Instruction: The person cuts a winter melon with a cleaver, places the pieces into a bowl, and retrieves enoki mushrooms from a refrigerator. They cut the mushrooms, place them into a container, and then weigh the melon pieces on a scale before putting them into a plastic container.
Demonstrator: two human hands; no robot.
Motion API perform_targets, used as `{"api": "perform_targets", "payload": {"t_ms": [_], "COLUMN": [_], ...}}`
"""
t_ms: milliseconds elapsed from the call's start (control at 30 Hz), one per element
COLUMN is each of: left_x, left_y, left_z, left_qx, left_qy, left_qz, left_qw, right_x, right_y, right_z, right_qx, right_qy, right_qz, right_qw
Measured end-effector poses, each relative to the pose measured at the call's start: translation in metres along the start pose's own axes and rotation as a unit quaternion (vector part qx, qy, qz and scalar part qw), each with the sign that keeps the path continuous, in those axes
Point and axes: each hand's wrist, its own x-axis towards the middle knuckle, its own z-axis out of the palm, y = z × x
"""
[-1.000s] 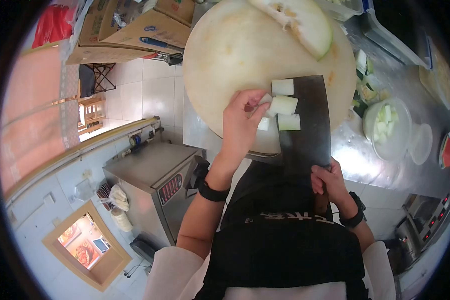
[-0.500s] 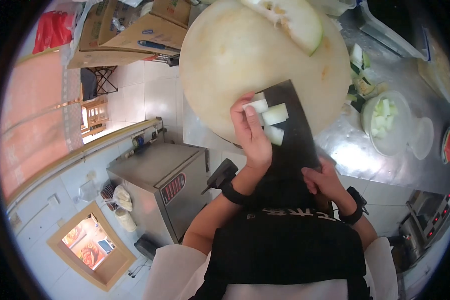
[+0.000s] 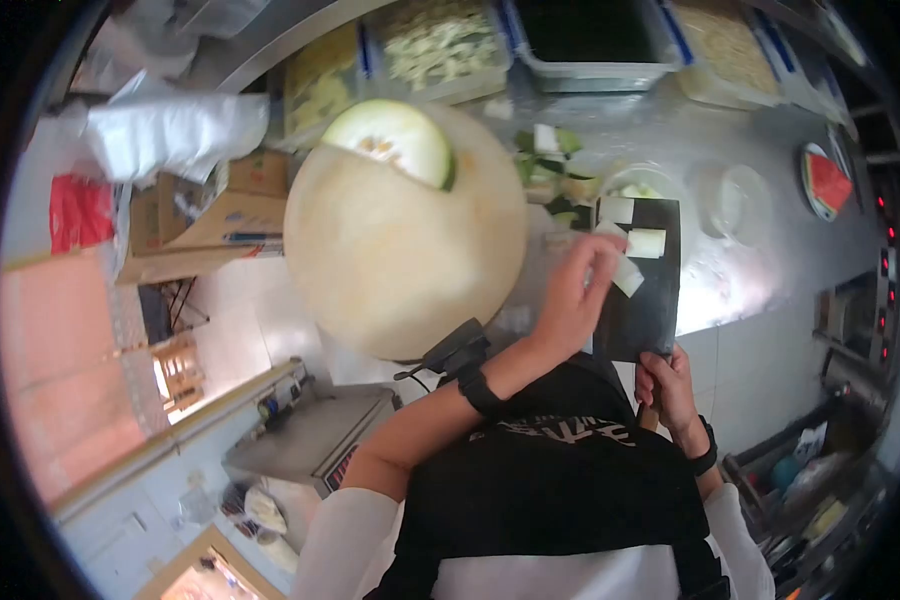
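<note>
My right hand is closed around the handle of a wide dark cleaver, its blade held flat beyond my apron. On the blade lie several pale winter melon pieces. The fingers of my left hand, slightly blurred, are bent against the pieces at the blade's left edge. Under and beyond the blade's far end is a clear round bowl, partly covered by it, with pale pieces inside. A cut winter melon with green rind rests on the round chopping board to the left.
Green rind scraps lie on the metal counter right of the board. A clear round lid or dish and a watermelon slice are farther right. Food tubs line the back. Cardboard boxes stand left.
Both hands and the cleaver with its melon pieces have moved right, from over the chopping board to the clear bowl. The camera view has shifted too, bringing the back tubs into sight.
</note>
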Motion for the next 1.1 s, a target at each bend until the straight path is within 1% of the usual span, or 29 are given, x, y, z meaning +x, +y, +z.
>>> {"api": "perform_targets", "payload": {"t_ms": [33, 67, 100, 133, 167, 200, 233, 267, 300, 333, 367, 433, 467, 500, 567, 600, 633, 667, 700, 733, 767, 833, 867, 900, 933, 967, 1000, 1067, 1100], "left_x": [0.0, -0.001, -0.002, -0.001, 0.001, 0.004, 0.009, 0.015, 0.024, 0.031, 0.036, 0.042, 0.044, 0.044, 0.038, 0.032, 0.024, 0.016, 0.011, 0.009, 0.01, 0.022, 0.029, 0.037, 0.041, 0.042, 0.042, 0.041, 0.033], "left_y": [0.0, -0.002, -0.005, -0.017, -0.038, -0.055, -0.068, -0.081, -0.08, -0.079, -0.077, -0.075, -0.082, -0.074, -0.057, -0.039, -0.037, -0.037, -0.037, -0.043, -0.049, -0.065, -0.082, -0.092, -0.095, -0.096, -0.091, -0.073, -0.062], "left_z": [0.012, 0.024, 0.034, 0.043, 0.051, 0.057, 0.061, 0.064, 0.066, 0.062, 0.062, 0.061, 0.063, 0.063, 0.065, 0.067, 0.068, 0.071, 0.074, 0.073, 0.071, 0.069, 0.066, 0.063, 0.056, 0.046, 0.035, 0.009, -0.002], "left_qx": [-0.004, 0.008, 0.022, 0.021, 0.085, 0.147, 0.146, 0.168, 0.19, 0.131, 0.13, 0.136, 0.124, 0.123, 0.026, -0.013, -0.013, -0.088, -0.163, -0.112, -0.112, -0.093, -0.07, -0.059, 0.029, 0.116, 0.115, 0.167, 0.084], "left_qy": [-0.015, -0.135, -0.251, -0.26, -0.279, -0.294, -0.299, -0.262, -0.223, -0.27, -0.273, -0.277, -0.254, -0.254, -0.192, -0.215, -0.214, -0.264, -0.309, -0.338, -0.338, -0.285, -0.259, -0.211, -0.156, -0.099, -0.098, -0.1, -0.083], "left_qz": [0.001, -0.046, -0.095, -0.098, -0.01, 0.078, 0.077, 0.091, 0.105, -0.012, -0.012, -0.024, -0.034, -0.033, -0.028, -0.037, -0.036, -0.102, -0.166, -0.111, -0.111, -0.079, -0.057, -0.021, -0.027, -0.033, -0.031, -0.141, -0.145], "left_qw": [1.0, 0.99, 0.963, 0.96, 0.956, 0.941, 0.94, 0.946, 0.951, 0.954, 0.953, 0.951, 0.959, 0.959, 0.981, 0.976, 0.976, 0.955, 0.922, 0.928, 0.928, 0.951, 0.962, 0.975, 0.987, 0.988, 0.988, 0.971, 0.982], "right_x": [-0.003, -0.006, -0.011, -0.013, -0.014, -0.016, -0.019, -0.021, -0.024, -0.027, -0.029, -0.03, -0.031, -0.031, -0.03, -0.028, -0.026, -0.025, -0.025, -0.025, -0.025, -0.03, -0.033, -0.037, -0.04, -0.044, -0.048, -0.055, -0.057], "right_y": [0.002, 0.004, 0.005, 0.007, 0.008, 0.007, 0.005, 0.004, 0.003, 0.003, 0.003, 0.003, 0.003, 0.001, -0.007, -0.01, -0.012, -0.014, -0.017, -0.019, -0.02, -0.021, -0.02, -0.02, -0.019, -0.018, -0.017, -0.015, -0.013], "right_z": [-0.007, -0.013, -0.015, -0.017, -0.019, -0.021, -0.023, -0.024, -0.026, -0.027, -0.028, -0.026, -0.026, -0.024, -0.021, -0.02, -0.019, -0.018, -0.017, -0.017, -0.016, -0.016, -0.017, -0.016, -0.016, -0.016, -0.015, -0.015, -0.015], "right_qx": [0.001, 0.003, 0.01, 0.025, 0.037, 0.042, 0.058, 0.072, 0.075, 0.083, 0.09, 0.091, 0.09, 0.089, 0.069, 0.068, 0.05, 0.033, 0.031, 0.037, 0.044, 0.043, 0.043, 0.041, 0.032, 0.023, 0.022, 0.005, 0.005], "right_qy": [0.026, 0.052, 0.062, 0.077, 0.09, 0.094, 0.101, 0.108, 0.111, 0.101, 0.091, 0.1, 0.107, 0.108, 0.127, 0.126, 0.126, 0.126, 0.126, 0.126, 0.125, 0.127, 0.128, 0.129, 0.141, 0.152, 0.152, 0.195, 0.194], "right_qz": [-0.013, -0.022, -0.022, -0.021, -0.021, -0.022, -0.015, -0.008, -0.008, -0.008, -0.008, -0.013, -0.019, -0.02, -0.023, -0.023, -0.031, -0.038, -0.038, -0.039, -0.039, -0.04, -0.04, -0.041, -0.041, -0.042, -0.043, -0.053, -0.055], "right_qw": [1.0, 0.998, 0.998, 0.997, 0.995, 0.994, 0.993, 0.991, 0.991, 0.991, 0.992, 0.991, 0.99, 0.99, 0.989, 0.989, 0.99, 0.991, 0.991, 0.991, 0.99, 0.99, 0.99, 0.99, 0.989, 0.987, 0.987, 0.979, 0.98]}}
